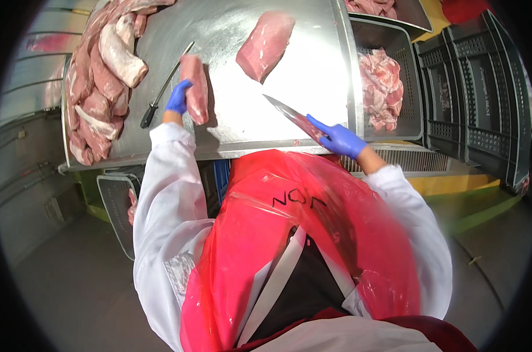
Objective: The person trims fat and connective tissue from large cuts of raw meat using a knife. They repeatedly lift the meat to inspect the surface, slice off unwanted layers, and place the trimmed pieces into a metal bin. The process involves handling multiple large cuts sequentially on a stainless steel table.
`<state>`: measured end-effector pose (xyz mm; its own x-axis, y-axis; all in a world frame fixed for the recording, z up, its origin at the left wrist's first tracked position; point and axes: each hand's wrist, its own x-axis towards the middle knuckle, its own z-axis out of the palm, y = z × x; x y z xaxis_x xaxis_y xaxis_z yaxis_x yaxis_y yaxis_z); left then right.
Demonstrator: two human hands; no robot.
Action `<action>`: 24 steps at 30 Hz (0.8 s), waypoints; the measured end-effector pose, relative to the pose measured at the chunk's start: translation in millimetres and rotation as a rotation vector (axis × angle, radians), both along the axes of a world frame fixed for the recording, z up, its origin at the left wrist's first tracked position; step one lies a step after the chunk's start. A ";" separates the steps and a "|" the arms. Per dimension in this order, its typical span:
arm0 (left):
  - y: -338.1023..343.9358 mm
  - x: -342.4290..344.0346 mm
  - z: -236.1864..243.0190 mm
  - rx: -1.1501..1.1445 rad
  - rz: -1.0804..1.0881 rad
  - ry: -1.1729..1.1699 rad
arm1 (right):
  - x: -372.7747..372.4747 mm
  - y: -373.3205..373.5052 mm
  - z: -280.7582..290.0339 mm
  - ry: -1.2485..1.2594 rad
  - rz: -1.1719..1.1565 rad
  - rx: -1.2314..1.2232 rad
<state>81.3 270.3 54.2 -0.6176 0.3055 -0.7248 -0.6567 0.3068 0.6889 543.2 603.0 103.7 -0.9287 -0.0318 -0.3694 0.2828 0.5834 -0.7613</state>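
Observation:
My left hand (pixel 178 98), in a blue glove, grips a long piece of pink meat (pixel 197 88) by its left side, over the metal table (pixel 231 132). In my right hand (pixel 340 139), also gloved in blue, is a knife (pixel 292 114), its blade pointing up and left across the table. A sharpening steel (pixel 165 88) with a black handle lies just left of the held meat. Farther off, a wider slab of meat (pixel 266 46) rests alone on the bright part of the table.
Along the table's left side lies a heap of meat pieces (pixel 104 88). To the right stands a grey crate (pixel 416 94) with meat trimmings (pixel 383 88), another meat-filled crate (pixel 416 12) beyond it. Black perforated crates (pixel 477 88) stand farther right. Below the table at left is another crate (pixel 110 202).

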 end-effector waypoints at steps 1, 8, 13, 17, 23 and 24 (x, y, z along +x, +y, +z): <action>-2.8 20.3 10.6 0.185 0.055 -0.034 | 20.9 2.7 3.6 -0.027 -0.086 -0.042; 210.0 55.9 177.2 0.731 -0.120 0.000 | 84.3 26.9 -6.2 0.075 -0.574 -0.138; 337.4 61.2 117.5 -0.010 -0.466 1.217 | 57.7 52.6 20.4 0.035 -0.638 -0.177; 328.3 133.0 38.6 -0.943 -1.024 1.209 | 82.2 45.2 8.8 0.109 -0.806 -0.201; 280.9 66.8 41.5 -0.779 -0.763 0.926 | 137.5 19.7 -15.9 0.006 -0.911 -0.159; 265.7 48.9 38.5 -0.734 -0.728 0.885 | 142.7 16.1 -15.7 0.009 -0.928 -0.179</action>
<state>130.2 535.9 92.6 -0.8227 0.4775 -0.3086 0.3826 0.8664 0.3208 685.9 619.1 87.9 -0.6143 0.6659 -0.4233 0.5693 0.0026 -0.8221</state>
